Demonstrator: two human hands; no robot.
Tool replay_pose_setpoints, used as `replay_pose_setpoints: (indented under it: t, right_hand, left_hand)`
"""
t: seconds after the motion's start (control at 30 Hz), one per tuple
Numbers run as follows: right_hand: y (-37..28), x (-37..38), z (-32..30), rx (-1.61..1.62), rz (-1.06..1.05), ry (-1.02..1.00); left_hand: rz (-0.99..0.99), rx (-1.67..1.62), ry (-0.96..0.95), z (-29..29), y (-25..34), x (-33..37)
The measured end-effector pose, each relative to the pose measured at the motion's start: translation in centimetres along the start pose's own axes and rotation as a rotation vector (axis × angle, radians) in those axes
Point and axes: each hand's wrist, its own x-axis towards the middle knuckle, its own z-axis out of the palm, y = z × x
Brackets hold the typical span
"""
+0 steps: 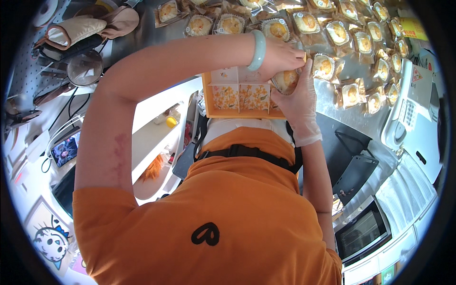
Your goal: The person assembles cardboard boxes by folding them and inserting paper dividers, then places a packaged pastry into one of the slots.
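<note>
A clear-wrapped round pastry (286, 82) in a pale paper cup is held over the right end of an orange box. My left hand (281, 56), with a pale green bangle at its wrist, reaches across from the left, its fingers bent over the pastry's far edge. My right hand (301, 105), in a thin clear glove, grips the pastry's right and near sides between thumb and fingers. The orange box (225, 114) is close to my body, divided into compartments printed with yellow flowers. My hands and the pastry hide its right part.
Several wrapped pastries (338, 33) stand in rows on the metal worktop (327, 100). At the right is a white machine with a keypad (407, 114). Oven mitts (78, 31) and a round strainer (84, 67) hang at the far left. A lit phone screen (65, 149) sits lower left.
</note>
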Motion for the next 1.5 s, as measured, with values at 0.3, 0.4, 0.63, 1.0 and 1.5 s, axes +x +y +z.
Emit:
replay_pose_setpoints:
  t: [0.3,0.4,0.63,1.0,1.5]
  right_hand:
    - [0.5,-1.0,2.0,-0.231,0.034,0.081]
    - [-0.3,-1.2,2.2,-0.214,0.005,0.132]
    - [-0.9,-0.6,2.4,-0.350,0.042,0.213]
    - [-0.1,-0.2,3.0,-0.334,0.092,0.261]
    - [1.1,0.3,3.8,-0.387,-0.029,0.371]
  left_hand:
    - [0.186,0.380,0.165,1.5,-1.8,1.3]
    - [0.201,0.356,0.179,1.3,-1.8,1.3]
    - [0.134,0.316,0.127,1.3,-1.9,1.8]
    - [0.177,0.426,0.074,1.0,-1.8,1.7]
    - [0.327,0.582,0.282,2.6,-3.3,2.6]
